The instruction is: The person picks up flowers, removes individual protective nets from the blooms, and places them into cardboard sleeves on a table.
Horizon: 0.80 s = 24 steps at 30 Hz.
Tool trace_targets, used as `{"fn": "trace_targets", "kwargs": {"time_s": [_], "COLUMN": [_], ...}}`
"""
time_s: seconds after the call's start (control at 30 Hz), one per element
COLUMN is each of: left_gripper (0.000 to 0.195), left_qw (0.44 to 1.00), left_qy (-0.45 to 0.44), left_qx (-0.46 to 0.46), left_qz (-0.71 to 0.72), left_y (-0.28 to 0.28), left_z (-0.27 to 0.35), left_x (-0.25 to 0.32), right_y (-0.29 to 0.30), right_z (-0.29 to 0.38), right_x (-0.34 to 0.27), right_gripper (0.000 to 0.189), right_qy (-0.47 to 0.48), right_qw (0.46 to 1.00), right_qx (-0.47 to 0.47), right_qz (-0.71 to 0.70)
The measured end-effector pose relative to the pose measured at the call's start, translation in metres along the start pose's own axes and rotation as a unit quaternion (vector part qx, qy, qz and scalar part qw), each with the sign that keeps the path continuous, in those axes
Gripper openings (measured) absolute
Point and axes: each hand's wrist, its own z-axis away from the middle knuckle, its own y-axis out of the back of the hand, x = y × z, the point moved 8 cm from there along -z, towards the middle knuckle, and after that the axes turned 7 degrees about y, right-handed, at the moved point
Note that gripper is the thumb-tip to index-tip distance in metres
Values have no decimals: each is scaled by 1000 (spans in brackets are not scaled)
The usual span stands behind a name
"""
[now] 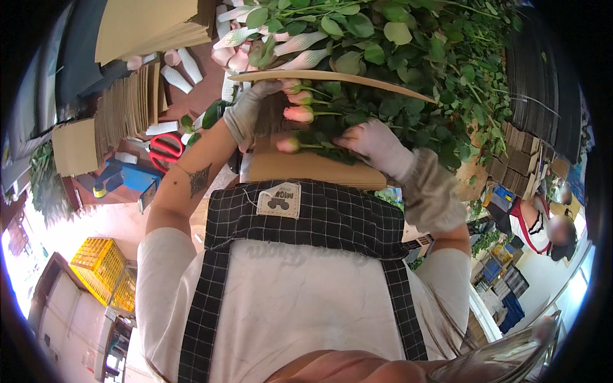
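My left hand (249,107), in a greyish glove, is at the left end of a row of pink rosebuds (299,114). Its fingertips are against the farthest bud and the bent cardboard sheet (335,76); whether they grip either cannot be told. My right hand (376,143), in a pale glove with a fuzzy brown cuff, has its fingers closed round the stem of a nearer, blurred rose (289,143). Its bud points left, above the stacked cardboard (311,168) in front of my apron. Leafy stems partly hide the lower ends of the roses.
Net-sleeved roses (297,44) and foliage (445,52) lie beyond the sheet. To the left are red-handled scissors (165,152), a blue tape dispenser (127,179) and cardboard stacks (127,103). Dark stacked sheets (539,91) stand right; another person (531,225) is farther off.
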Motion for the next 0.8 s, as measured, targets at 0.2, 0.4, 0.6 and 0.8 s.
{"fn": "trace_targets", "kwargs": {"time_s": [0.2,0.4,0.6,0.8], "left_gripper": [28,30,29,29], "left_qw": [796,511,502,462], "left_qy": [-12,88,68,97], "left_qx": [267,140,130,132], "left_qz": [-544,-844,-852,-872], "left_y": [23,-28,-19,-26], "left_z": [50,27,31,29], "left_x": [33,-22,-25,-28], "right_y": [-31,-14,38,50], "right_z": [-14,-21,-34,30], "right_x": [10,6,-4,17], "right_gripper": [34,31,22,25], "right_qy": [-32,-66,-71,-206], "right_qw": [983,978,992,976], "right_qx": [-172,-196,27,65], "right_qz": [56,-8,97,-3]}}
